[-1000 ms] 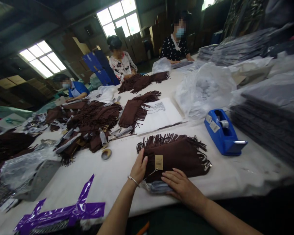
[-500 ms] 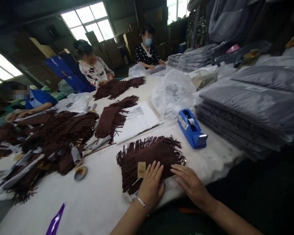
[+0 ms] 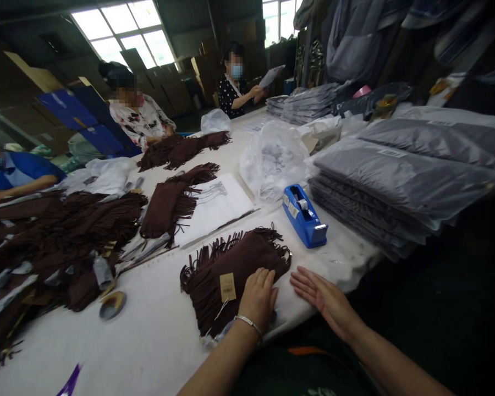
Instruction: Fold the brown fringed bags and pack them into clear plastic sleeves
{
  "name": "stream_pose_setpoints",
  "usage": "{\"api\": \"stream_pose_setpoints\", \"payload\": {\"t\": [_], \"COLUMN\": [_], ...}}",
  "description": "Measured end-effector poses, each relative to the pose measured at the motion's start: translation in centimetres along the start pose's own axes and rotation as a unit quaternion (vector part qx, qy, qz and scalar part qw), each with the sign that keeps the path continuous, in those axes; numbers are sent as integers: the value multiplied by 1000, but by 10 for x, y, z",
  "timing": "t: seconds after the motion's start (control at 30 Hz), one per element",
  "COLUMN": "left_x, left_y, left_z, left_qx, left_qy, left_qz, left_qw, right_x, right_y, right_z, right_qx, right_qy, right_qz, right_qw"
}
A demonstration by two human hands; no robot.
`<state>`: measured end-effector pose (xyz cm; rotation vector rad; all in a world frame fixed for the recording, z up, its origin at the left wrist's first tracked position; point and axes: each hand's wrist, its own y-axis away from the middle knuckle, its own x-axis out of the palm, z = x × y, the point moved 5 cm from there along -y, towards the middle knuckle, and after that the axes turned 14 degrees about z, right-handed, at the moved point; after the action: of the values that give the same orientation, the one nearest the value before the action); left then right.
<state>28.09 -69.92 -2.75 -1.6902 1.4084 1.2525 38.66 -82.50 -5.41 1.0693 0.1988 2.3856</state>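
A folded brown fringed fabric piece [image 3: 247, 258], perhaps a bag, lies flat before me, with a tan tag [image 3: 227, 287] on a white string and a small metal ring at its right corner. My left hand [image 3: 258, 297] rests on its lower right edge, fingers together and laid out flat; the thumb is partly hidden. Just right of the piece, apart from it, my right hand [image 3: 324, 300] hovers at or over the white table covering, fingers stretched and holding nothing. A blue tape dispenser [image 3: 309, 220] stands beyond my right hand.
Stacked grey garments in clear bags [image 3: 396, 181] stand at right. A clear plastic bag [image 3: 272, 159] sits beyond the dispenser. More brown fringed pieces [image 3: 86, 225] cover the left side, near a tape roll [image 3: 113, 306]. Several co-workers sit across the table.
My right hand has come off the edge of the brown piece and turned more sideways. The left hand has slid slightly toward its right edge. A far co-worker has lifted a grey packet.
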Motion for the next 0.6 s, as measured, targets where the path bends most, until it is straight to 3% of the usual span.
{"api": "stream_pose_setpoints", "payload": {"t": [0.17,0.33,0.4,0.5,0.6], "left_x": [-2,-12,-15,-18,-19], "left_y": [-24,-5,8,25,35], "left_z": [-10,-9,-9,-11,-13], "left_qx": [-26,41,67,89,97], "left_qy": [-144,-83,-53,-34,-21], "left_qz": [7,-56,-90,-119,-142], "left_qw": [989,994,992,988,985], "right_x": [6,26,38,47,49], "right_y": [-2,-9,-22,-49,-72], "right_z": [-13,-28,-27,-19,-11], "right_qx": [33,96,67,1,-13], "right_qy": [-40,-131,-162,-186,-188], "right_qz": [29,142,181,172,173], "right_qw": [998,976,968,967,967]}}
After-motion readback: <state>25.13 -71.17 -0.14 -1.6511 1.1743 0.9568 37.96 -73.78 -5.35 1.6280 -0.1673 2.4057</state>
